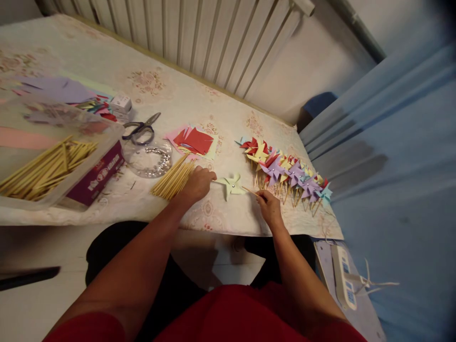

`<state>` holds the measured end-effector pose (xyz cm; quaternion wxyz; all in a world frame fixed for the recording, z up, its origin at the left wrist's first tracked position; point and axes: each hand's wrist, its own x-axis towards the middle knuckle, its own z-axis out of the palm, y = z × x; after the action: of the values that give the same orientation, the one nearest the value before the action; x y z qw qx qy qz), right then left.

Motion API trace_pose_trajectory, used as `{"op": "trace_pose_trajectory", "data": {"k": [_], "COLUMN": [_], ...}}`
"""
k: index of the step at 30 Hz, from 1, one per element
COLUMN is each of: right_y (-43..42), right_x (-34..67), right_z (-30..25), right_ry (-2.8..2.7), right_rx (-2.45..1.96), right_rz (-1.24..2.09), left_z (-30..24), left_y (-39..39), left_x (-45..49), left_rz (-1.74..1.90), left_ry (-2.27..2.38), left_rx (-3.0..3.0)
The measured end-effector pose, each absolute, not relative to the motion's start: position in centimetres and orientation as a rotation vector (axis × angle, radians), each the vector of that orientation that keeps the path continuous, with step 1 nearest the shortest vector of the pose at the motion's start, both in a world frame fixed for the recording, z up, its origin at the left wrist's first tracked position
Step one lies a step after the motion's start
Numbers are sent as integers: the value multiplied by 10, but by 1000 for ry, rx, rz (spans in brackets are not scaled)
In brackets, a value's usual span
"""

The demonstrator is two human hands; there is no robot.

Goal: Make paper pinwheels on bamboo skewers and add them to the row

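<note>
A pale yellow paper pinwheel [231,184] lies on the table between my hands. My right hand [269,205] is closed in a pinch on the end of its thin wooden stick. My left hand [197,184] is curled, resting beside a loose bundle of wooden sticks [173,179], and its fingertips meet the far end of a stick next to the pinwheel. A row of finished pinwheels [285,172] in red, yellow, purple and teal lies just to the right.
Red and pink paper squares [194,141] lie behind the sticks. Scissors [141,128], a clear round dish of pins [151,160], and a plastic box of sticks [42,166] stand to the left. A power strip [344,275] sits at the lower right.
</note>
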<state>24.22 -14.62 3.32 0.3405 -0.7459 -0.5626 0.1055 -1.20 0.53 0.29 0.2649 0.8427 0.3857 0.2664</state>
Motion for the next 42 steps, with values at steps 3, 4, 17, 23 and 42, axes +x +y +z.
{"op": "trace_pose_trajectory", "data": {"k": [3, 4, 17, 23, 42], "right_y": [-147, -147, -147, -146, -167], "right_x": [242, 241, 239, 235, 248], "right_z": [27, 26, -9, -17, -6], "right_ry": [-1477, -1483, -1402, -1302, -1513], "right_rx": [-1963, -1973, -1956, -1923, -1824], "right_rz": [252, 239, 40, -51, 64], "left_z": [-1, -2, 4, 1, 0], "left_y": [6, 6, -4, -3, 5], "left_x": [-8, -7, -10, -9, -10], "left_rz": [725, 728, 634, 625, 696], "left_ry": [1061, 1070, 1178, 1155, 960], "left_rx": [2333, 2349, 2535, 2560, 2582]}}
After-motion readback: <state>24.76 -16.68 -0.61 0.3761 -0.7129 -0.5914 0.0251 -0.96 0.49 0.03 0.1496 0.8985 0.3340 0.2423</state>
